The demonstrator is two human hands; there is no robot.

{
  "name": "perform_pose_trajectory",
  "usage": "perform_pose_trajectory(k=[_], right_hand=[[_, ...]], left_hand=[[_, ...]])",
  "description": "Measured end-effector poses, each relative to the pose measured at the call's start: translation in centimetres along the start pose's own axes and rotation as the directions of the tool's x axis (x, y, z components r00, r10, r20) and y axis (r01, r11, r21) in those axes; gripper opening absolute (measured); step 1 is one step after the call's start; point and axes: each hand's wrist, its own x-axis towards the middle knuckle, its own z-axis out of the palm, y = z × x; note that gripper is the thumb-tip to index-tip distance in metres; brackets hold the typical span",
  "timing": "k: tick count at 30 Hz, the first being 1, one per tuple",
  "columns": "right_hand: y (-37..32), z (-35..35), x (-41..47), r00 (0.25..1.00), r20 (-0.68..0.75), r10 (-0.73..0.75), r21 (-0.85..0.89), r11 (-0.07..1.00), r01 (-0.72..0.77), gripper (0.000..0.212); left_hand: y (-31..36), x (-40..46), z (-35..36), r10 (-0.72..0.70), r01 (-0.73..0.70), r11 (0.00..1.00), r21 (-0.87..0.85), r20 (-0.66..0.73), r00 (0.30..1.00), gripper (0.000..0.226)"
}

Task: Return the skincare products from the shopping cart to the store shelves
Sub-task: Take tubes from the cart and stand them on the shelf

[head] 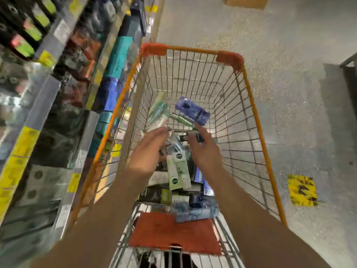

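Both hands' straight, empty fingers (195, 132) just above skincare products (176, 171) in cart (257, 120).

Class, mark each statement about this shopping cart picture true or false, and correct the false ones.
1. Both hands reach into the cart. True: left hand, right hand.
2. The cart's rim is blue. False: it is orange.
3. The store shelves stand to the person's left. True.
4. A purple box lies in the cart. True.
5. The cart holds nothing else. False: more boxes and tubes lie in it.
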Motion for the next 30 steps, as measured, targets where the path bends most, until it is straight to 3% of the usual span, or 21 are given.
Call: perform_pose_trajectory(k=[2,6,14,18,22,30], right_hand=[[2.4,1.8,2.7,1.0,-0.015,-0.02,0.001,1.0,0.02,0.05],[6.5,4.8,7.3,0.999,-0.044,-0.014,-0.025,1.0,0.013,0.047],[12.7,7.6,16.3,0.98,-0.135,-0.149,-0.283,0.953,0.107,0.04],[13.5,7.8,17.6,0.987,-0.1,-0.129,-0.371,0.925,0.084,0.045],[14.4,8.2,17.5,0.994,-0.032,-0.107,-0.612,0.788,0.065,0.058],[14.8,8.9,17.4,0.987,-0.035,-0.158,-0.692,0.716,0.09,0.059]], left_hand=[[-1.4,2.6,0.8,-0.039,0.037,0.998,-0.046,-0.045,0.998,0.009],[-4.1,6.5,1.7,-0.099,0.097,0.995,-0.034,-0.093,0.991,0.009],[-8.3,9.9,1.9,-0.171,0.166,0.985,-0.047,-0.139,0.975,0.007],[-8.9,10.6,2.1,-0.182,0.174,0.982,-0.068,-0.143,0.973,0.005],[-9.0,11.0,2.2,-0.194,0.185,0.98,-0.072,-0.134,0.972,0.006],[-9.8,11.7,2.1,-0.203,0.199,0.979,-0.048,-0.129,0.971,0.014]])
